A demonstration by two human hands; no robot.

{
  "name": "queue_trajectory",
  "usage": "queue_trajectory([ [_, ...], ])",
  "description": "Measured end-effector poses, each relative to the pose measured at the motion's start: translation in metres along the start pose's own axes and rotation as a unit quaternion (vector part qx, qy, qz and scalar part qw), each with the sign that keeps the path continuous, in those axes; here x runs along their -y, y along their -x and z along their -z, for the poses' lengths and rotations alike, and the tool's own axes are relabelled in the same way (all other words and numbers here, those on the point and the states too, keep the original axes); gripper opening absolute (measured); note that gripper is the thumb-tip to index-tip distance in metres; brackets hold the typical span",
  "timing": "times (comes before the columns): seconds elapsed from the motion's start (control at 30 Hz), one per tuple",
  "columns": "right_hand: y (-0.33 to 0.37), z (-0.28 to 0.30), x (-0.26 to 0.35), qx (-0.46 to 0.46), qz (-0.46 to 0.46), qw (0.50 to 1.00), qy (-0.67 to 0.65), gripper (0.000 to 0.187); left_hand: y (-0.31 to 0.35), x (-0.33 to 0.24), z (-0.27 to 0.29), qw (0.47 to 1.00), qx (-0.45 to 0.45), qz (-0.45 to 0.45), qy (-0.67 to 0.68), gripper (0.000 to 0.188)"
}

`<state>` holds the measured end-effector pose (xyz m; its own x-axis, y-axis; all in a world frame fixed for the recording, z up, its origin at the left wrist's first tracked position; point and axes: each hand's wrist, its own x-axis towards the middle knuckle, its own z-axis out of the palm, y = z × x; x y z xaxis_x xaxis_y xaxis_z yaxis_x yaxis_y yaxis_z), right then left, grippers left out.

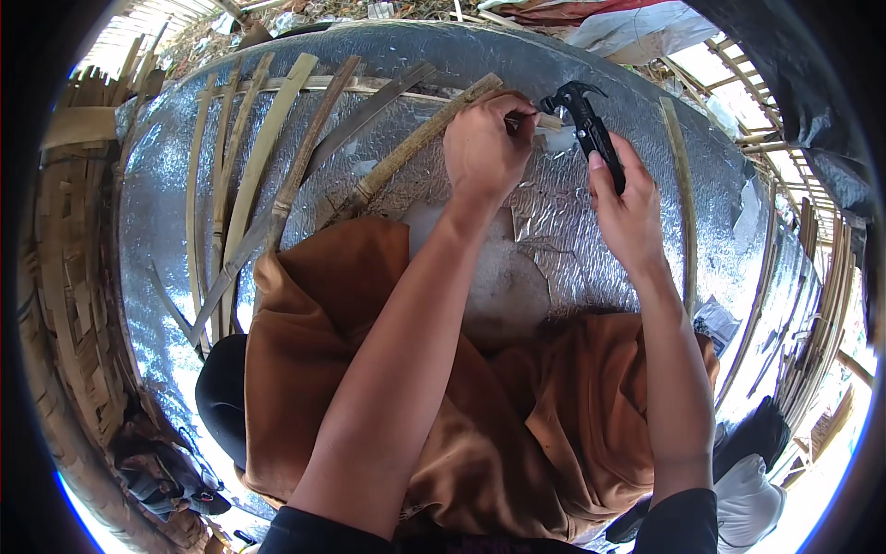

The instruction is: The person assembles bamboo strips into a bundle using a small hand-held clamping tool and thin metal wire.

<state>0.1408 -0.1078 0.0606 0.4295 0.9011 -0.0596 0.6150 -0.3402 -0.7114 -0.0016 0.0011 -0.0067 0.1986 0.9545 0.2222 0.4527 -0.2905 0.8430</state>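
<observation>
My right hand (628, 198) is wrapped round the handle of a small black claw hammer (600, 138). Its head is raised up and to the left, just right of my left hand (487, 143). The fingers of that left hand are closed in a pinch, and whatever is between them is too small or hidden to make out. They rest over a thin crosswise bamboo strip (420, 92), whose pale end shows beside the fingertips. A thick diagonal bamboo slat (406, 157) runs up to the left hand's knuckles, its top end just beyond them.
Several bamboo slats (268, 148) lie fanned out at the left on a silvery foil sheet (591, 240). A single slat (678, 185) lies on the right. Brown cloth (369, 305) covers my legs. Woven bamboo (78, 277) stands along the left edge. A grey-white bag (749, 499) sits lower right.
</observation>
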Motion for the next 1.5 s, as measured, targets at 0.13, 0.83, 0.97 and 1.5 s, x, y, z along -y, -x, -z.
queue_trajectory([
  [0.13, 0.000, 0.001, 0.002, -0.002, 0.010, 1.000, 0.013, 0.033, -0.001, -0.001, 0.000, 1.000, -0.005, -0.007, -0.003, 0.011],
  [0.83, 0.009, -0.001, 0.019, -0.004, 0.041, 0.999, 0.029, 0.029, -0.001, -0.006, 0.003, 1.000, 0.002, 0.012, -0.017, 0.011],
  [0.97, 0.011, -0.003, 0.021, -0.007, 0.045, 0.998, 0.034, 0.029, -0.001, -0.006, 0.001, 1.000, 0.002, 0.029, -0.005, 0.011],
  [1.5, 0.018, -0.001, 0.027, -0.079, 0.184, 0.977, 0.069, 0.042, -0.002, 0.004, -0.003, 0.999, -0.015, -0.011, 0.028, 0.010],
])
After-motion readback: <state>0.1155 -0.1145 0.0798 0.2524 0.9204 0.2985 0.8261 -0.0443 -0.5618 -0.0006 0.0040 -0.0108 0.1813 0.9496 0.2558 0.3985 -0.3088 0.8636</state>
